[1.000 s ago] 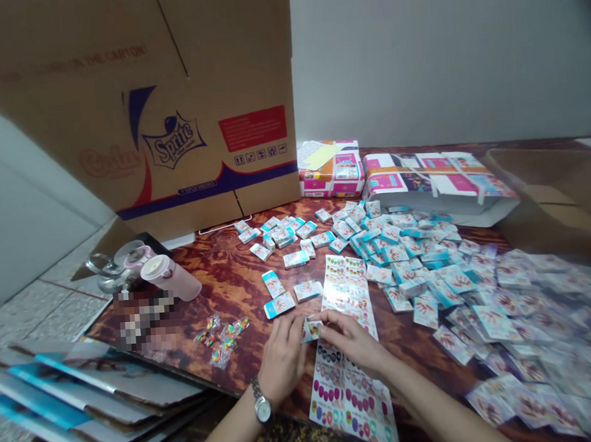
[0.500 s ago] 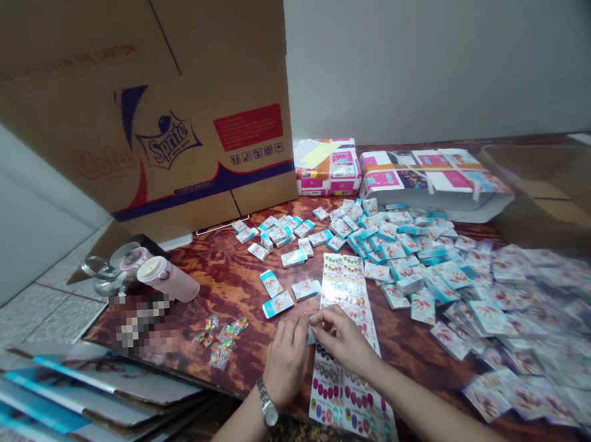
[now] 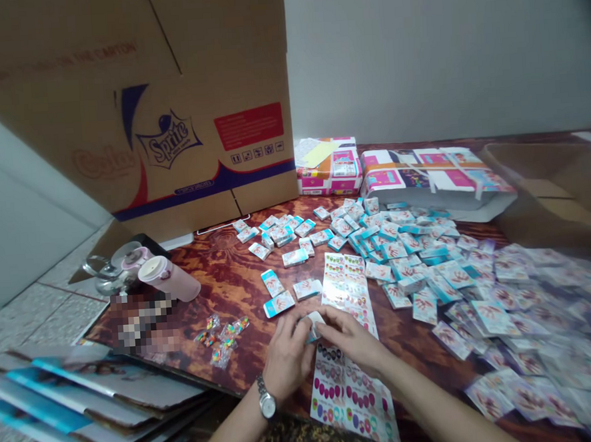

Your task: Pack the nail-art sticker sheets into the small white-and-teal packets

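From the head camera, the person's left hand (image 3: 288, 355) and right hand (image 3: 350, 344) come together low over a varnished wood-grain table (image 3: 228, 265), fingers curled and both pinching a small white-and-blue packet (image 3: 314, 325) between them, its lower edge partly hidden by the fingers. A wristwatch (image 3: 267, 404) sits on the left wrist. Under the hands lies a long printed sticker sheet (image 3: 349, 398), running away from the person and past the right hand. Just beyond the left hand are three loose packets (image 3: 279, 303), and further right spreads a dense scatter of similar packets (image 3: 501, 302), reaching a brown carton flap (image 3: 549, 192). Two strapped paper bundles (image 3: 433, 176) stand against the wall. To the left are small clear bags of colourful pieces (image 3: 222, 339), a pink tumbler (image 3: 169, 279), and a stack of flattened cardboard (image 3: 96, 393) at the table's edge — behind everything rises a large Sprite carton (image 3: 170, 142).
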Available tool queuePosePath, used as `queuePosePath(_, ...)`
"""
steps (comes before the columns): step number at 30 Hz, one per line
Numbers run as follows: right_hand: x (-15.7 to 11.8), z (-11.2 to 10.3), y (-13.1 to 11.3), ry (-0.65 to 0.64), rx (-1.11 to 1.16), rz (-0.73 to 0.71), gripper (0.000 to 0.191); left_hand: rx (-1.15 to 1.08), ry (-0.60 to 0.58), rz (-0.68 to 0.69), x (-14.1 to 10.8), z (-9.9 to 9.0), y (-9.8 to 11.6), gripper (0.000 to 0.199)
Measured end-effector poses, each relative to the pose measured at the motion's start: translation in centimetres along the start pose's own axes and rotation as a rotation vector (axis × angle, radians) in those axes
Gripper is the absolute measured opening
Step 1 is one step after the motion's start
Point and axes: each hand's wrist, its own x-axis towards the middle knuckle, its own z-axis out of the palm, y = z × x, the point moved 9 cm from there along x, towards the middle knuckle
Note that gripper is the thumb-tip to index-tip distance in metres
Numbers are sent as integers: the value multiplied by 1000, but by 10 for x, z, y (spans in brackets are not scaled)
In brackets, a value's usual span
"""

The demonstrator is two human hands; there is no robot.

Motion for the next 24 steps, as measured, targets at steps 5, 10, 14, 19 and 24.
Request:
queuePosePath(5, -7, -3, -12, 16, -168, -87, 32, -37, 34, -16, 2, -4, 0, 39)
queuePosePath(10, -6, -5, -12, 183, -251, -107, 22, -39, 59, -1, 2, -3, 6, 39)
queuePosePath(14, -13, -4, -24, 268, -346, -182, 20, -8, 71, 13, 3, -5, 8, 40)
queuePosePath(19, -13, -5, -19, 275, -276, -162, 20, 14, 92, 4, 2, -7, 8, 37)
queuePosePath(24, -7, -7, -3, 315, -166, -71, 15, 64, 134, -31, -3, -4, 3, 52)
